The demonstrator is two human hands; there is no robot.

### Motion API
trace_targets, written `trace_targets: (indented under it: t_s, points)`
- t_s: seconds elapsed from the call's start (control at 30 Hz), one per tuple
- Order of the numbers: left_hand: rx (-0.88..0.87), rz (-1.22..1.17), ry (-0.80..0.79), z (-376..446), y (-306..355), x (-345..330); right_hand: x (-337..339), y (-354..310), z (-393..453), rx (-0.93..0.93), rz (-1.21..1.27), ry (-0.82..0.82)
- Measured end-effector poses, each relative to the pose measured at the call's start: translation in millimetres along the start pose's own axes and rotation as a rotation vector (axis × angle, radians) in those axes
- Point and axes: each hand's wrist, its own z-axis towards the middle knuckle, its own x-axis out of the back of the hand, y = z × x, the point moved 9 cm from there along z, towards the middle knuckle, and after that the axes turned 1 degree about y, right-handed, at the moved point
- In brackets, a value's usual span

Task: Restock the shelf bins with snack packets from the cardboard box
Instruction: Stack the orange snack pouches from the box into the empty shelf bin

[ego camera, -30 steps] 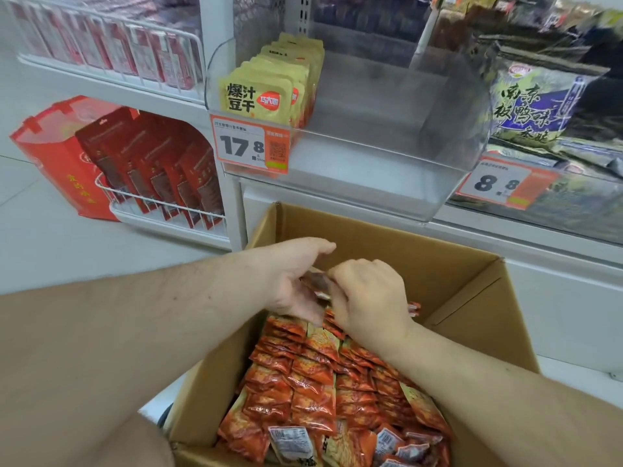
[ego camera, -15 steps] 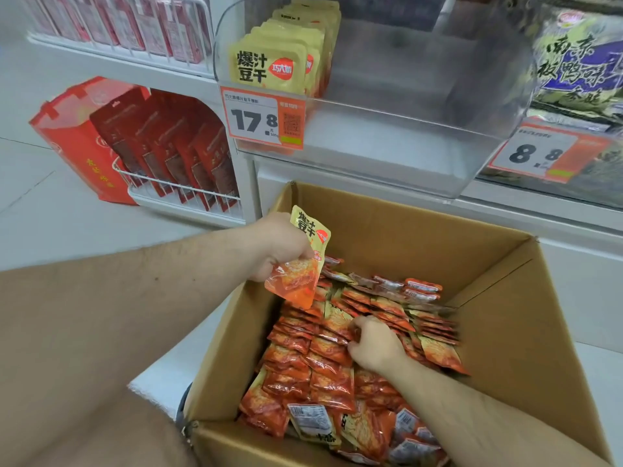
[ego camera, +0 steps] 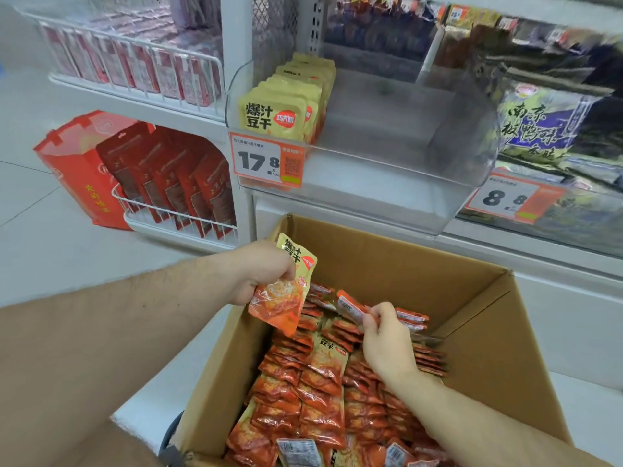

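Note:
An open cardboard box stands below the shelf, packed with several orange and yellow snack packets. My left hand grips one yellow and orange packet upright above the box's left side. My right hand is inside the box and pinches the end of another packet, lifting it from the rows. Above the box hangs a clear plastic shelf bin; a short row of the same yellow packets stands at its left end.
An orange price tag reading 17.8 hangs on the bin's front. Dark snack bags fill the neighbouring bin at right, above an 8.8 tag. Red packs sit in white wire baskets at left, beside a red carton on the floor.
My left hand pulled a packet out of the box and holds it up at the left. My right hand dropped into the rows, then pinched and raised a second packet.

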Motion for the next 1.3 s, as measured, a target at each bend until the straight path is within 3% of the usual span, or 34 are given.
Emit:
trace_targets:
  t_s: [0.13,0.33,0.47,0.57,0.67,0.77,0.83,0.9,1.1,1.3]
  points:
    - [0.029,-0.126,-0.030,-12.4,0.6,7.0,47.6,-77.1,-30.3,0.341,0.135,0.080]
    - [-0.051,-0.403,-0.348,-49.1,29.3,-18.5,56.0,-149.4,-71.7,0.859,0.096,0.143]
    - [-0.216,-0.427,-0.164,-49.7,41.5,-5.9,50.4,-172.4,-80.8,1.013,-0.029,0.116]
    - [-0.339,-0.390,-0.102,-53.7,51.6,7.9,66.2,-186.9,-73.6,0.982,-0.067,0.143]
    - [-0.531,-0.213,-0.071,-67.0,69.3,20.1,100.7,-200.7,-39.8,0.666,0.054,0.147]
    - [-0.701,-0.040,-0.068,-82.6,84.3,19.6,101.5,-215.0,-7.1,0.425,0.201,-0.136]
    - [-0.772,0.027,-0.080,-88.1,90.7,16.1,94.0,-229.2,-0.4,0.423,0.240,-0.325]
    - [-0.797,0.072,-0.065,-88.2,93.5,16.1,88.9,-238.8,3.7,0.493,0.162,-0.384]
    - [-0.871,0.147,0.177,-94.0,106.6,41.6,91.0,-245.5,20.4,0.533,0.114,-0.279]
    - [-0.864,-0.013,0.532,-91.9,105.4,96.9,178.9,-299.4,33.7,0.742,0.150,0.237]
